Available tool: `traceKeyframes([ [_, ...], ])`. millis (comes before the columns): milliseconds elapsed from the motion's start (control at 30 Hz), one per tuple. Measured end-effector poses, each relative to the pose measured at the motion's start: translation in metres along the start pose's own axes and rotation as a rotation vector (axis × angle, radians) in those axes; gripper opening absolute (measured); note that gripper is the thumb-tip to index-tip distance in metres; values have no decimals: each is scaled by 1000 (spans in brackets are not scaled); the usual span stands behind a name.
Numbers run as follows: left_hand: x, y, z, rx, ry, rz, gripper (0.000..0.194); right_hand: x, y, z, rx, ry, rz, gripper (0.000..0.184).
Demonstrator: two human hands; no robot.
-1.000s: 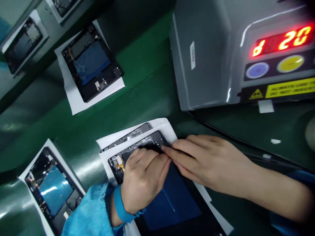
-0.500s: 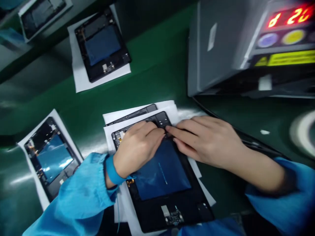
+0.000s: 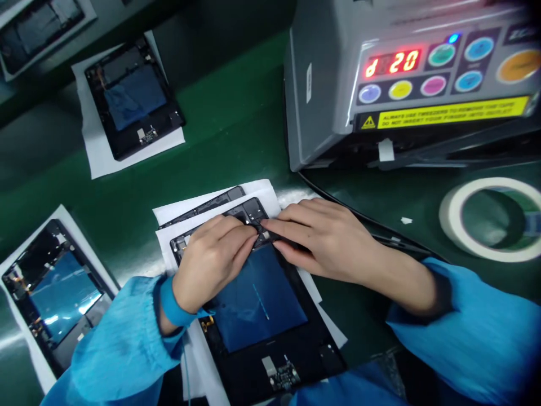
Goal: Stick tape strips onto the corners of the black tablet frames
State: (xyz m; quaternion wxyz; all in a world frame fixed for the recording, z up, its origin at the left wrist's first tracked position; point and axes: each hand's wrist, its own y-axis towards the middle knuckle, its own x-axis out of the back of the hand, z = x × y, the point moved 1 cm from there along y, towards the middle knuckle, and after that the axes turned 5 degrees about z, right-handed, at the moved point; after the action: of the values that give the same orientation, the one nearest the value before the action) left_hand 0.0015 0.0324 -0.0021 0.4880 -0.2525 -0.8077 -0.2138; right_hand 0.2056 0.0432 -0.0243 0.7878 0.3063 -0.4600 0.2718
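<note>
An opened tablet [image 3: 270, 344], its back off, lies on white paper at the front of the green bench, a blue film [image 3: 262, 299] over its middle. At its upper edge, my left hand [image 3: 213, 256] is closed, thumb and fingers pinched together; a blue band circles that wrist. Just right of it, my right hand [image 3: 325, 239] is closed, its fingertips down on the same dark upper area. The two sets of fingertips nearly meet. Whatever small part they pinch is hidden. A small circuit board [image 3: 284, 375] shows at the tablet's lower end.
A tape dispenser machine [image 3: 401, 73] with a red display stands at the back right. A tape roll [image 3: 450, 220] and a paper scrap [image 3: 406, 220] lie to the right. More opened tablets on paper sit at left [image 3: 59, 293] and behind [image 3: 135, 101]. A cable [image 3: 338, 194] runs past my right hand.
The view has swung to the right, so the scene sits further left and the tape roll and machine panel show more fully. Both hands stay at the tablet's upper edge, hardly moved.
</note>
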Motion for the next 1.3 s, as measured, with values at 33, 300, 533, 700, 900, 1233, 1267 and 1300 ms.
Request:
traceKeyframes([
  [33, 0, 0, 0, 3, 6, -1, 15, 0, 0, 0, 5, -3, -4, 26],
  [300, 1, 2, -1, 42, -41, 16, 15, 1, 1, 9, 12, -137, 48, 27],
  [533, 1, 3, -3, 151, -132, 52, 10, 2, 1, 17, 64, -190, 30, 26],
  [700, -2, -2, 0, 90, -97, -5, 11, 2, 0, 20, 58, -160, 29, 24],
  [900, -3, -3, 3, 37, -68, -53, 10, -2, 6, 22, -39, -74, 46, 21],
  [1233, -2, -3, 3, 36, -58, -51, 14, 57, -30, -28, -44, -777, -484, 25],
  [1267, -3, -3, 3, 42, -57, -48, 14, 59, -30, -33, -56, -794, -491, 24],
  [1300, -3, -3, 3, 47, -56, -43, 14, 59, -29, -36, -64, -802, -502, 23],
])
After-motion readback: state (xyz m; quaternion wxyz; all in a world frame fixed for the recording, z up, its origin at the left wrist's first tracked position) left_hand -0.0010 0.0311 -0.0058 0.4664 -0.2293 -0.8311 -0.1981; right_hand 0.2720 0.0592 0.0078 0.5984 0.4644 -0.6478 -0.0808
